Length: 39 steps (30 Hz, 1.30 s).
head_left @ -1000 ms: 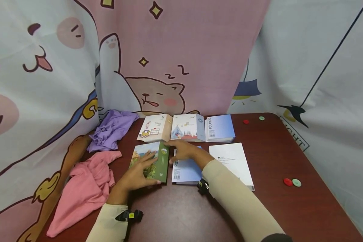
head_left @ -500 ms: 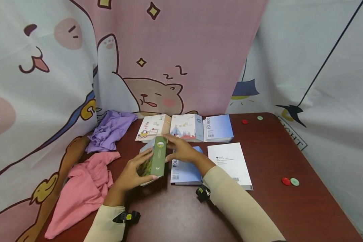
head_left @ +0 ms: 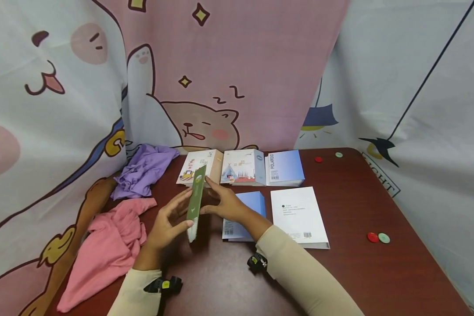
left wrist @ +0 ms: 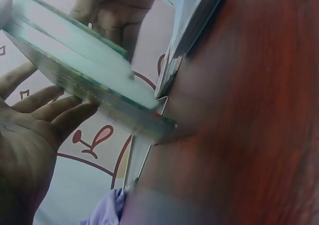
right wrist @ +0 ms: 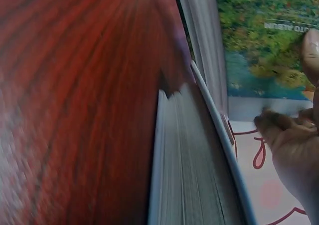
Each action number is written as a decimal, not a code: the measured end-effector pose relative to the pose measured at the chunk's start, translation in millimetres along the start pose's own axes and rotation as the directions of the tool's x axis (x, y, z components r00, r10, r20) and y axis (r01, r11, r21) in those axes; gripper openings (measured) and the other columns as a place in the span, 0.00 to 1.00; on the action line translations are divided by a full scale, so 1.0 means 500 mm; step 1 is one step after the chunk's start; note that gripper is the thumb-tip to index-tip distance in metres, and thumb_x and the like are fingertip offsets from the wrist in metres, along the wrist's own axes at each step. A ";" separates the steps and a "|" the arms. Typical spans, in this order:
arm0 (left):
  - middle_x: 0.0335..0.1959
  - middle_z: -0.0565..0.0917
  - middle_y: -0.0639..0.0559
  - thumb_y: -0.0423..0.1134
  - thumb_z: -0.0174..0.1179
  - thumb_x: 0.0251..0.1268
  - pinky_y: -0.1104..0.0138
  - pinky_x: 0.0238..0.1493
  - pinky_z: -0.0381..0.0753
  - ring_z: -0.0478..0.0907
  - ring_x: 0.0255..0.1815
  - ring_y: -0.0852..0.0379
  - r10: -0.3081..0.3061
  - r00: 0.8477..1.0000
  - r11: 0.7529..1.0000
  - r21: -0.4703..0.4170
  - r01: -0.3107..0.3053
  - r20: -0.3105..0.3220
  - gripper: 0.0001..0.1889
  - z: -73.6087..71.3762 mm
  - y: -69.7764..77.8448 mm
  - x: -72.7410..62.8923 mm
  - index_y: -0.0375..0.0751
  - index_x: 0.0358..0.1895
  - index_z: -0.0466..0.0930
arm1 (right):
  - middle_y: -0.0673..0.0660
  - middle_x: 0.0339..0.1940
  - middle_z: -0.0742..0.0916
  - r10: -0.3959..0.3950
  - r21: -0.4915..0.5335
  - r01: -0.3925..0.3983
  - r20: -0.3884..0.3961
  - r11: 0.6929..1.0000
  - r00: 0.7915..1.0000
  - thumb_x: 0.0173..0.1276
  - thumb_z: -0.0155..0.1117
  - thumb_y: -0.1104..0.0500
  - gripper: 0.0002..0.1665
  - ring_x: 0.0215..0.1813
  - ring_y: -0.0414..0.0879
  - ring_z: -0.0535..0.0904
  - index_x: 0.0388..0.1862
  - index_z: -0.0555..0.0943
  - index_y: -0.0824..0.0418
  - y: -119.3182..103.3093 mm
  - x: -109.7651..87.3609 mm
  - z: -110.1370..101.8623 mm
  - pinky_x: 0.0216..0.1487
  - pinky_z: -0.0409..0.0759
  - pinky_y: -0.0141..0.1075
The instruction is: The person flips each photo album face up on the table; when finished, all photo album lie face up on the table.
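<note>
A green photo album [head_left: 196, 193] stands on edge between my two hands, its spine facing up and its pages toward the table. My left hand [head_left: 162, 228] holds it from the left, thumb near the spine's lower end and fingers along the cover. From the other side my right hand [head_left: 227, 204] grips it, thumb on the cover and fingers at the far edge. The left wrist view catches the album's white page block [left wrist: 79, 55], slightly blurred. In the right wrist view its leafy printed cover [right wrist: 269, 50] shows upside-down lettering.
Right of my hands lie a blue album [head_left: 250, 202] and a white one [head_left: 300, 215]. Behind stand two illustrated albums [head_left: 199, 166] and a blue Polaroid album [head_left: 286, 166]. Purple cloth [head_left: 144, 169] and pink cloth [head_left: 110, 245] lie left. Red and green buttons [head_left: 373, 237] lie right.
The green album has been lifted from lying flat and tilted up onto its edge, spine upward. Both hands have closed around it, the right one shifting left.
</note>
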<state>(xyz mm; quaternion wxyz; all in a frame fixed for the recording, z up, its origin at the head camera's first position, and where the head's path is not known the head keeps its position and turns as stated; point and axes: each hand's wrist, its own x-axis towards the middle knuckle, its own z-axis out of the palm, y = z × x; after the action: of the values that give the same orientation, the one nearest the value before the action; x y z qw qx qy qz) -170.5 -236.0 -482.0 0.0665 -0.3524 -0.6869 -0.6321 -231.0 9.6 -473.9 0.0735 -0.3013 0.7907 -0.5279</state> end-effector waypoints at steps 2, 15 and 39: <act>0.84 0.64 0.23 0.10 0.58 0.62 0.66 0.77 0.77 0.73 0.83 0.56 0.013 1.000 0.999 -0.051 -0.013 -0.001 0.40 -0.003 -0.001 -0.001 0.14 0.80 0.58 | 0.58 0.91 0.64 -0.017 -0.062 0.018 0.006 0.998 1.000 0.72 0.80 0.49 0.63 0.89 0.56 0.65 0.93 0.50 0.52 -0.003 0.000 0.004 0.85 0.70 0.54; 0.87 0.65 0.39 0.25 0.62 0.74 0.73 0.79 0.70 0.67 0.85 0.63 -0.103 0.995 0.995 -0.008 0.103 0.003 0.45 -0.050 0.014 -0.020 0.33 0.89 0.50 | 0.61 0.95 0.51 0.070 -0.194 -0.058 0.057 0.979 0.996 0.78 0.71 0.40 0.56 0.93 0.63 0.50 0.93 0.48 0.39 -0.009 0.014 0.043 0.87 0.61 0.67; 0.83 0.70 0.29 0.41 0.81 0.63 0.40 0.79 0.71 0.68 0.83 0.29 -0.468 0.881 0.723 0.544 0.427 -0.070 0.48 -0.105 0.005 -0.045 0.30 0.82 0.67 | 0.68 0.94 0.48 0.283 -0.377 -0.215 0.136 0.901 0.949 0.73 0.77 0.41 0.55 0.93 0.65 0.51 0.90 0.61 0.55 -0.019 -0.002 0.085 0.87 0.66 0.59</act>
<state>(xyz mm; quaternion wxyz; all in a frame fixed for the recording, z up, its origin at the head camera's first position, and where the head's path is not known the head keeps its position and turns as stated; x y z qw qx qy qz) -170.9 -293.3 -481.9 -0.0154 -0.1650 -0.9038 -0.3947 -207.9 -25.7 -484.1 0.1586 -0.2540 0.8949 -0.3310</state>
